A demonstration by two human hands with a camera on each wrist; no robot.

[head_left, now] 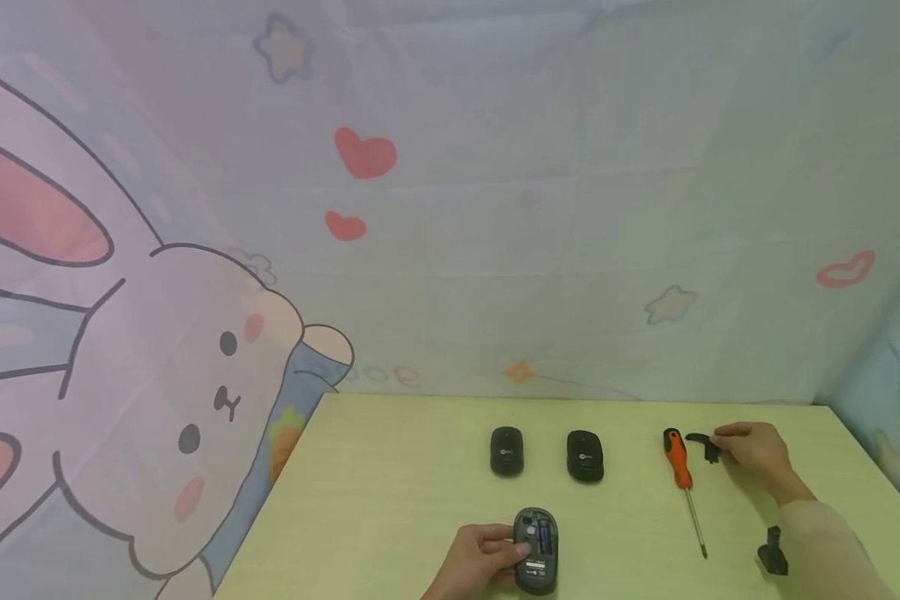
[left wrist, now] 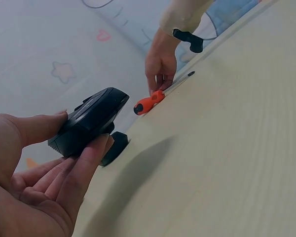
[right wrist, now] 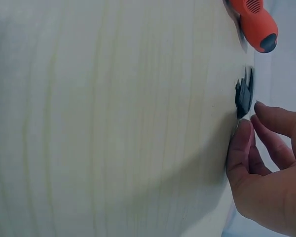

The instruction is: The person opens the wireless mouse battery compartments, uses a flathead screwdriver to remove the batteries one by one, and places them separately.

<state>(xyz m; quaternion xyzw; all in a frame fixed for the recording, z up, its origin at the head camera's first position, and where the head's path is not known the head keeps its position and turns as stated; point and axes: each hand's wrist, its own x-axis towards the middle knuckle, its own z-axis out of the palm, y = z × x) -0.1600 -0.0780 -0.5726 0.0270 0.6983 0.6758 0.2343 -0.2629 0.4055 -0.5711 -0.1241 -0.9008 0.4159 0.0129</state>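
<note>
My left hand [head_left: 482, 557] holds a black computer mouse [head_left: 536, 575] off the table, its underside facing up. A blue battery [head_left: 545, 537] lies in the uncovered compartment of that mouse. In the left wrist view, the thumb and fingers grip the mouse [left wrist: 91, 121] by its sides. At the right, my right hand [head_left: 753, 450] is at a small black plastic piece [head_left: 708, 448] on the table. The right wrist view shows thumb and fingertips spread apart beside the piece [right wrist: 243, 96]; whether they touch it is hard to tell.
Two black mice, one on the left [head_left: 507, 451] and one on the right [head_left: 585, 456], sit farther back on the table [head_left: 390, 483]. An orange-handled screwdriver [head_left: 677, 458] lies left of my right hand. Another black piece [head_left: 773, 553] lies near the right forearm. A printed cloth [head_left: 495, 250] hangs behind.
</note>
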